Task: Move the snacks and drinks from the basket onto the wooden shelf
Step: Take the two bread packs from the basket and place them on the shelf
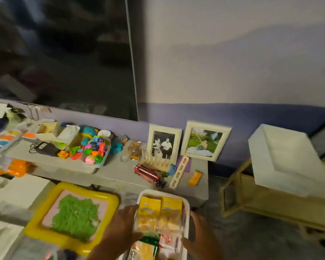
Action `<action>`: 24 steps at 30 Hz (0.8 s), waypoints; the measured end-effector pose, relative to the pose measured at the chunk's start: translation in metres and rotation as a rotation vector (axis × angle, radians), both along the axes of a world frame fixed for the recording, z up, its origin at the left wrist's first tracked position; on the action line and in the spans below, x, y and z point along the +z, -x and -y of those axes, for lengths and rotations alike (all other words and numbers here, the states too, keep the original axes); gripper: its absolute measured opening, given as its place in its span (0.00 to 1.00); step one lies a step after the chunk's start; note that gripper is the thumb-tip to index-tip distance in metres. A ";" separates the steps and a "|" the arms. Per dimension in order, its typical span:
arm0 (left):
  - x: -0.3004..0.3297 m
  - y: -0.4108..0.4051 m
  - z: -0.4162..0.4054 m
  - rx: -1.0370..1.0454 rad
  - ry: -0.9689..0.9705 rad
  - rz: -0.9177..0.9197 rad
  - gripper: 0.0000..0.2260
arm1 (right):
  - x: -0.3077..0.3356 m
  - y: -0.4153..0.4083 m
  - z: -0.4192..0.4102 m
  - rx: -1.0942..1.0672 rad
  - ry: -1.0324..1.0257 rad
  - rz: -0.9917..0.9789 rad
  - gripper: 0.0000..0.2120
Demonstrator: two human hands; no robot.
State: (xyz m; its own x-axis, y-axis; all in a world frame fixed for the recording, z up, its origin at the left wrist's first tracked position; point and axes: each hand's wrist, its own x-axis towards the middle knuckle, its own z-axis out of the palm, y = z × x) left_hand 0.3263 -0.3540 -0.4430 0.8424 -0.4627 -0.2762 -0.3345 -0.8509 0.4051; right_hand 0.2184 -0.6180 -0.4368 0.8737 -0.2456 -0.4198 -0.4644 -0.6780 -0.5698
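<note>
Head view, looking down at a cluttered grey table (120, 175) against a purple-and-white wall. Near bottom centre, a white rectangular plastic basket (186, 205) is held between both hands, packed with snacks: two clear bags of yellow-headed pastry (159, 214) lie side by side at the far end, with a green-and-yellow packet (148, 246) and a white-and-red wrapper (168, 241) nearer the camera. Left hand (123, 224) is clasped on the basket's left edge, fingers (131, 209) curled against the rim and the left pastry bag. Right hand (196, 235) presses the basket's right side, fingers wrapped around the rim near the wrapper; blur softens the detail, but both read as gripping the basket. Left of the basket sits a yellow square tray (36, 222) with a pink floor and a mound of green sand. Far on the table: a white bin of bright plastic toys (90, 149), a red toy bus (148, 173) on its side, a small wooden peg rack (156, 162), an orange snack packet (195, 177) near the right edge, and two white picture frames leaning on the wall, one black-and-white photo (163, 143) and one colour photo (204, 141) just right of it. Well apart to the right stands a pale wooden shelf (270, 203) on the floor, with a white square tray (283, 158) resting on top. A large dark screen (64, 53) fills the upper left.
</note>
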 end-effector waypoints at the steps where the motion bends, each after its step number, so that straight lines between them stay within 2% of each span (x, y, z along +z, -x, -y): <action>1: -0.021 -0.009 -0.001 -0.006 0.013 -0.015 0.45 | -0.017 -0.006 0.001 -0.025 -0.007 -0.030 0.44; 4: -0.067 -0.028 0.006 -0.006 0.016 -0.056 0.39 | -0.067 -0.022 -0.004 -0.096 -0.011 -0.117 0.43; 7: -0.110 -0.041 0.022 0.033 0.012 -0.133 0.38 | -0.120 -0.045 -0.012 -0.164 -0.041 -0.088 0.42; 11: -0.156 -0.029 0.039 0.206 -0.008 -0.252 0.33 | -0.183 -0.061 -0.029 -0.199 -0.091 -0.082 0.43; 15: -0.176 -0.005 0.052 0.327 0.087 -0.240 0.30 | -0.204 -0.060 -0.042 -0.152 0.037 -0.112 0.47; 18: -0.180 -0.005 0.055 0.422 0.140 -0.255 0.30 | -0.218 -0.052 -0.044 -0.198 0.027 -0.125 0.50; 24: -0.187 -0.009 0.050 0.405 0.192 -0.213 0.28 | -0.219 -0.035 -0.048 -0.334 -0.030 -0.034 0.42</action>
